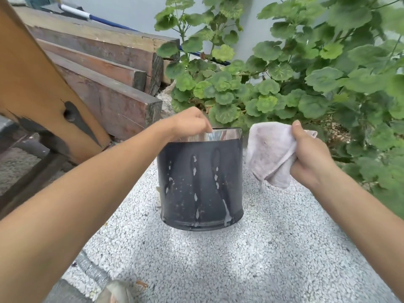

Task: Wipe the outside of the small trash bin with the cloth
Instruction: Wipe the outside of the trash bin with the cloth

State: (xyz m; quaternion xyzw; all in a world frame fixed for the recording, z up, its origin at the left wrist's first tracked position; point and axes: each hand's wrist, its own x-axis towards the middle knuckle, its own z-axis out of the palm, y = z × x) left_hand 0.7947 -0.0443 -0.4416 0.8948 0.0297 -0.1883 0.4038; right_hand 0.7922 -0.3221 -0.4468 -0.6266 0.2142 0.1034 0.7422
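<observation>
Now: small dark round metal trash bin stands upright on white pebbly ground, wet streaks on its side | left hand pinches its shiny rim | right hand squeezes pale pink cloth just beside it, not touching | risk: hard push could tip the bin toward the green leafy plant if the rim hold slips

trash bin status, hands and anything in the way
Left hand gripping bin rim. Right hand holds cloth beside bin, not touching. Trash bin upright on gravel, streaked wet. Nothing in the way.
</observation>
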